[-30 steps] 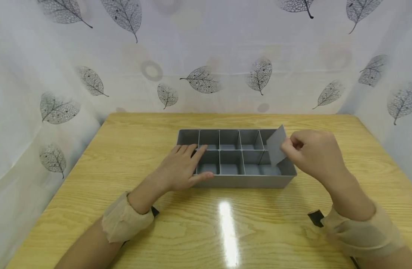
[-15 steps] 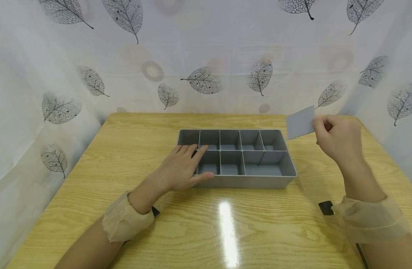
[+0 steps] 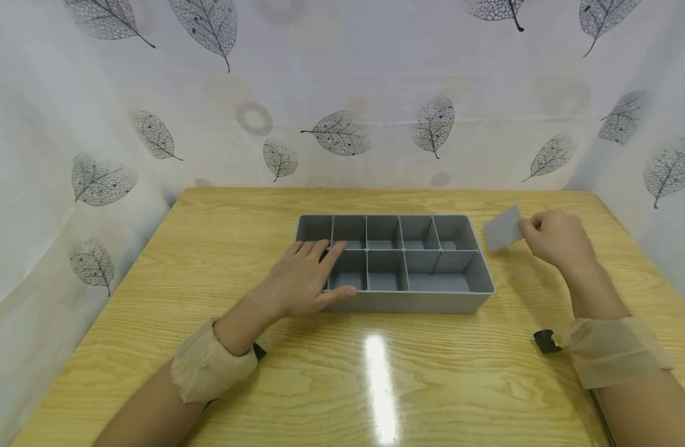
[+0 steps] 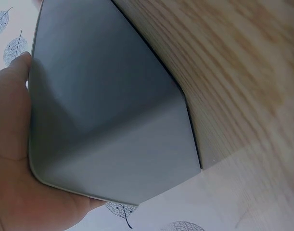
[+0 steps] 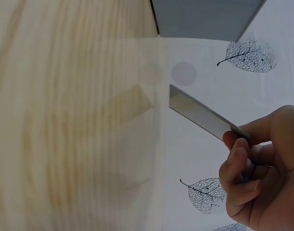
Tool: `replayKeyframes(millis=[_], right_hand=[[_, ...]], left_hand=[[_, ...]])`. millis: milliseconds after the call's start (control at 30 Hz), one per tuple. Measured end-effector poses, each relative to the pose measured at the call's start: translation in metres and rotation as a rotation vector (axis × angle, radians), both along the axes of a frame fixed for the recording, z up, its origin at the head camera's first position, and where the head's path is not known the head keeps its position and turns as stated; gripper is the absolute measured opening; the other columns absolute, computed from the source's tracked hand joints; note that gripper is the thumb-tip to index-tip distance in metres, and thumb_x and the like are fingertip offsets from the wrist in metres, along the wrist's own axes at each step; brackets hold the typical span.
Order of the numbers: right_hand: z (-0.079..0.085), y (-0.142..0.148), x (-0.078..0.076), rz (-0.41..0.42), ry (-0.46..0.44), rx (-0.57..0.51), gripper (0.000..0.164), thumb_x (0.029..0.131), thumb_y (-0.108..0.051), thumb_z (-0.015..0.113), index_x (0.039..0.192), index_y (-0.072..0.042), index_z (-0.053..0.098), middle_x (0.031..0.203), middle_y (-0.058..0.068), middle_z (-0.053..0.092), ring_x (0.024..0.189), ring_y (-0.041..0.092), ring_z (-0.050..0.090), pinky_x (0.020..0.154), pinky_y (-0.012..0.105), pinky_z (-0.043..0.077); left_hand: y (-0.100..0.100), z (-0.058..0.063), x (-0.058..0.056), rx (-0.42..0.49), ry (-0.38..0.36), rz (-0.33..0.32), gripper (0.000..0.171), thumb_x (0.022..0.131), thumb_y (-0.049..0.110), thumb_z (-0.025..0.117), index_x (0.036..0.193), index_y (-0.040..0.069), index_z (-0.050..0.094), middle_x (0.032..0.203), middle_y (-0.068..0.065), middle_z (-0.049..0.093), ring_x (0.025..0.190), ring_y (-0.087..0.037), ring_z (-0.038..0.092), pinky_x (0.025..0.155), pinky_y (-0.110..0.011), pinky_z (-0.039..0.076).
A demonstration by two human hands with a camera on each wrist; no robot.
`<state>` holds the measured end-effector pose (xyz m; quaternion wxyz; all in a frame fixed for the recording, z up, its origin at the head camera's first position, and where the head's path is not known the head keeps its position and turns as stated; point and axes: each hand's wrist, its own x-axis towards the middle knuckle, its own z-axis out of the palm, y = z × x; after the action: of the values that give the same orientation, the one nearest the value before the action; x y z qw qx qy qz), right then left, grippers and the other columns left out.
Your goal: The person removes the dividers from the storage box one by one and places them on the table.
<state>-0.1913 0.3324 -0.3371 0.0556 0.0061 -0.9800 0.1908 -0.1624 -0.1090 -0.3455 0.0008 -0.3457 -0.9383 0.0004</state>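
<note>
A grey divided box [image 3: 409, 302] stands on the wooden table, with two rows of compartments. At the front right, one compartment is about twice as wide as its neighbours. My left hand [image 3: 297, 279] rests over the box's left end, fingers spread across the top and thumb along the front rim; it hides the leftmost compartments. To the right of the box, my right hand [image 3: 560, 239] pinches a thin grey divider panel [image 3: 502, 230] by one edge between thumb and forefinger. The right wrist view shows this panel [image 5: 195, 113] nearly edge-on, held above the table.
The wooden table [image 3: 219, 230] runs back to a white curtain [image 3: 376, 74] printed with dark leaves. A bright light reflection lies on the tabletop in front of the box. Both wrists wear beige wraps [image 3: 616, 351] with small black devices beneath.
My right hand has lifted the divider panel out of the box's front right part, carried it right, then lowered it slightly beside the box. The left hand has stayed in place.
</note>
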Motion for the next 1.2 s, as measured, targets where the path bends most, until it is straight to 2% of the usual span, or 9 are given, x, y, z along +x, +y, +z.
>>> replayKeyframes(millis=[133,300,467,567,667,800,900,1067,1200], right_hand=[[-0.004,0.007,-0.001,0.042,-0.087,0.023,0.045,0.096,-0.030,0.033,0.054,-0.013,0.036,0.048,0.001,0.040,0.045,0.018,0.032,0.045,0.033,0.029],[-0.007,0.012,-0.002,0.095,-0.206,0.061,0.045,0.097,-0.031,0.037,0.055,-0.013,0.039,0.051,0.001,0.046,0.050,0.019,0.043,0.053,0.036,0.036],[-0.007,0.015,-0.004,0.102,-0.248,0.075,0.042,0.096,-0.030,0.040,0.058,-0.013,0.042,0.054,0.001,0.047,0.054,0.019,0.046,0.055,0.037,0.038],[-0.006,0.015,-0.004,0.100,-0.228,0.080,0.041,0.095,-0.028,0.041,0.058,-0.013,0.040,0.053,0.000,0.042,0.052,0.018,0.041,0.052,0.035,0.035],[-0.004,0.014,-0.003,0.099,-0.150,0.095,0.039,0.094,-0.025,0.041,0.058,-0.012,0.041,0.052,-0.001,0.037,0.051,0.017,0.036,0.051,0.035,0.032],[0.002,0.005,-0.002,0.095,-0.049,0.102,0.033,0.092,-0.023,0.040,0.075,-0.002,0.060,0.064,0.006,0.053,0.059,0.022,0.043,0.058,0.040,0.038],[0.010,-0.006,0.001,0.101,-0.014,0.088,0.034,0.093,-0.024,0.042,0.093,0.001,0.065,0.081,0.013,0.062,0.069,0.026,0.051,0.065,0.047,0.043],[0.022,-0.027,0.010,0.159,0.094,0.055,0.031,0.093,-0.026,0.048,0.091,-0.002,0.067,0.078,0.009,0.065,0.068,0.023,0.056,0.063,0.045,0.045],[0.029,-0.047,0.017,0.222,0.118,0.035,0.028,0.093,-0.028,0.052,0.091,-0.004,0.067,0.074,0.003,0.064,0.063,0.017,0.054,0.059,0.041,0.045]], left_hand=[[-0.001,-0.001,0.000,-0.001,-0.002,0.002,0.091,0.084,0.078,0.012,0.148,0.014,0.013,0.140,-0.017,0.036,0.127,-0.033,0.033,0.106,-0.050,0.023],[-0.001,-0.001,0.000,0.002,-0.011,0.009,0.091,0.083,0.078,0.012,0.148,0.014,0.013,0.141,-0.016,0.035,0.127,-0.033,0.032,0.106,-0.050,0.022],[-0.001,-0.001,0.001,0.006,-0.008,0.011,0.091,0.084,0.078,0.012,0.148,0.014,0.013,0.141,-0.016,0.036,0.127,-0.033,0.033,0.106,-0.049,0.023],[-0.001,-0.001,0.001,0.008,-0.004,0.011,0.091,0.084,0.078,0.012,0.148,0.013,0.014,0.140,-0.016,0.036,0.127,-0.032,0.033,0.106,-0.049,0.023],[-0.001,0.000,0.001,0.004,-0.004,0.012,0.091,0.084,0.078,0.012,0.148,0.014,0.014,0.140,-0.016,0.036,0.127,-0.032,0.033,0.106,-0.049,0.023],[0.000,0.001,0.002,0.005,-0.005,0.015,0.092,0.083,0.078,0.013,0.148,0.014,0.015,0.141,-0.016,0.036,0.127,-0.032,0.033,0.106,-0.048,0.023],[0.000,0.000,0.002,0.009,-0.007,0.018,0.092,0.083,0.078,0.013,0.148,0.013,0.016,0.141,-0.016,0.035,0.127,-0.033,0.032,0.106,-0.049,0.022],[0.000,0.000,0.001,0.012,0.000,0.009,0.091,0.084,0.078,0.013,0.147,0.013,0.019,0.139,-0.016,0.037,0.126,-0.033,0.033,0.106,-0.049,0.023],[0.000,0.000,0.001,0.021,-0.003,0.003,0.090,0.084,0.077,0.014,0.146,0.013,0.021,0.139,-0.017,0.038,0.126,-0.033,0.034,0.106,-0.050,0.024]])
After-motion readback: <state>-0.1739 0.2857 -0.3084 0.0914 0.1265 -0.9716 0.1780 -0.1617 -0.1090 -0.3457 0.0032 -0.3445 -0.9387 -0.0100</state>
